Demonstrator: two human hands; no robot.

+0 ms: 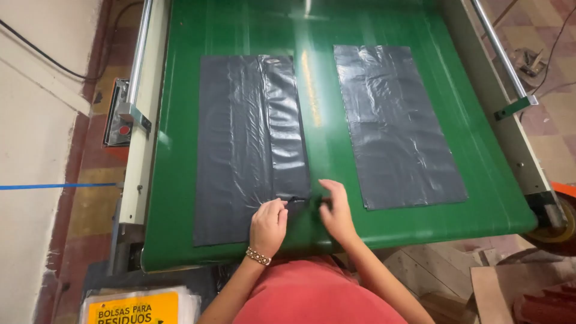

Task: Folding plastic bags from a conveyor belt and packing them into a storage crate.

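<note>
Left hand [268, 223] and right hand [337, 211] pinch near edge of folded grey plastic bag [249, 144] on green worktop [324, 120], keeping fold flat

The green table [384, 228] is running off the top edge, the left hand [268, 225] and right hand [337, 210] are hiding the folded bag's [252, 144] near corner, making each grip unreadable, and the bottom edge is cutting the yellow packet [135, 307].

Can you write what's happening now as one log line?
left hand: pinching grey bag edge | right hand: beside it | second grey bag: flat, untouched | surface: green belt
</note>
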